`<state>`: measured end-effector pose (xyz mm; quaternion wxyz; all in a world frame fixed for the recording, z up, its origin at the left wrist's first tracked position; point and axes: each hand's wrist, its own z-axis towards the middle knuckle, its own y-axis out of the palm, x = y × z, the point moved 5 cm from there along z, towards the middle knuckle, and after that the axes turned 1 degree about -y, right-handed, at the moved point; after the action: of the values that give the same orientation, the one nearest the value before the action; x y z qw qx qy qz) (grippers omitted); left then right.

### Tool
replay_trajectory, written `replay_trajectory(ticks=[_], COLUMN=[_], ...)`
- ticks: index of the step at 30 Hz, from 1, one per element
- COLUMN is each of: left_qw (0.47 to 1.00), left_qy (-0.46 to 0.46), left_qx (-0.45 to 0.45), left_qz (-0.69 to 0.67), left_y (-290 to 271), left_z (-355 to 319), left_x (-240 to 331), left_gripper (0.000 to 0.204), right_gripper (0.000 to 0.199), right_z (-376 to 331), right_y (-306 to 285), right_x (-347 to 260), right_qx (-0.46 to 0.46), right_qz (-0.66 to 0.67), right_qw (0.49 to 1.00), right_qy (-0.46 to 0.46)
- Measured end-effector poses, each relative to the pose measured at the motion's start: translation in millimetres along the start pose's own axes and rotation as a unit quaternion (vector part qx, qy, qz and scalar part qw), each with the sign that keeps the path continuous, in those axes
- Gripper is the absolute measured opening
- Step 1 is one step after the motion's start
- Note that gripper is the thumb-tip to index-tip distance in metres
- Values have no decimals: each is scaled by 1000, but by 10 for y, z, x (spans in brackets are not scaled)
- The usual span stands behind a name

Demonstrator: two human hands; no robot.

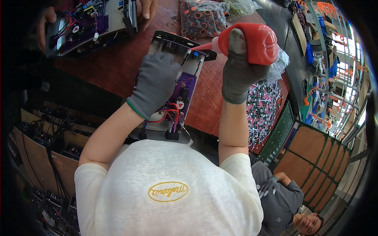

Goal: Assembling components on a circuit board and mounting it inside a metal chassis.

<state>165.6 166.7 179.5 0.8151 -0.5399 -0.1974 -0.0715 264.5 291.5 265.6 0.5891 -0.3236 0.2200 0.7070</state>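
Observation:
My right hand (241,72), in a grey glove, is closed around a red squeeze bottle (263,43) tipped on its side. Its thin nozzle (202,47) points left, the tip close to a white connector inside an electronic device chassis (161,125). The open metal chassis holds a purple circuit board (185,88) and red, blue and purple wires. Over its left side lies my gloved left hand (156,76), index finger stretched toward the black perforated end panel (183,41). Its other fingers look bent and are partly hidden; nothing shows in them.
Another person's hands (146,13) hold a similar chassis (94,27) at the far left. Bags of black-and-orange parts (201,17) lie at the back of the red table (208,100). White-wired parts (262,110) pile up at right. Boards (35,147) stand lower left; a person (275,192) is lower right.

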Motion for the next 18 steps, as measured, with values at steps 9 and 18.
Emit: replay_trajectory(ticks=[9, 18], left_qw=[1000, 1000], left_qy=[2, -8], left_qx=[2, 5], left_qz=[4, -11], left_y=[-3, -1], left_z=[-11, -21], left_x=[-8, -36], left_gripper=[10, 5], right_gripper=[26, 29], right_z=[-2, -20], right_y=[8, 45], right_x=[23, -63], right_qx=[-8, 12], right_qz=[31, 32], right_qw=[999, 999], right_qy=[42, 21])
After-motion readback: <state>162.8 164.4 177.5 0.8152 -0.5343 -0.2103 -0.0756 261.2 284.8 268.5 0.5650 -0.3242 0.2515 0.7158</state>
